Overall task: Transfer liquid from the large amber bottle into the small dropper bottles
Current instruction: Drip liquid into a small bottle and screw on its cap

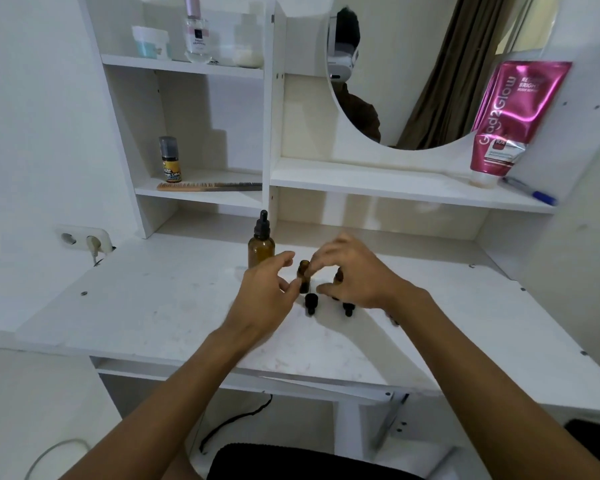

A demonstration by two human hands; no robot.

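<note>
Nearest, two dropper caps [310, 303] lie off, likely to free the necks for filling. The left hand [267, 292] and right hand [354, 275], loosely open and holding nothing, flank an uncapped small dropper bottle [304, 280] — at its eleven o'clock the large amber bottle [261, 249] stands capped.

One large amber bottle [261, 249], far left on the desk [153, 306]. Two small dropper bottles [304, 278], the second [338, 275] just right of the first, half hidden. Two loose black dropper caps [311, 303], nearer, the other [348, 308] to the right. Two hands: left hand [267, 296], right hand [357, 278]. On the shelves [395, 188]: one jar [151, 41], one perfume bottle [196, 32], one yellow-labelled bottle [170, 161], one comb [208, 186], one pink tube [510, 119], one pen [529, 192].
</note>
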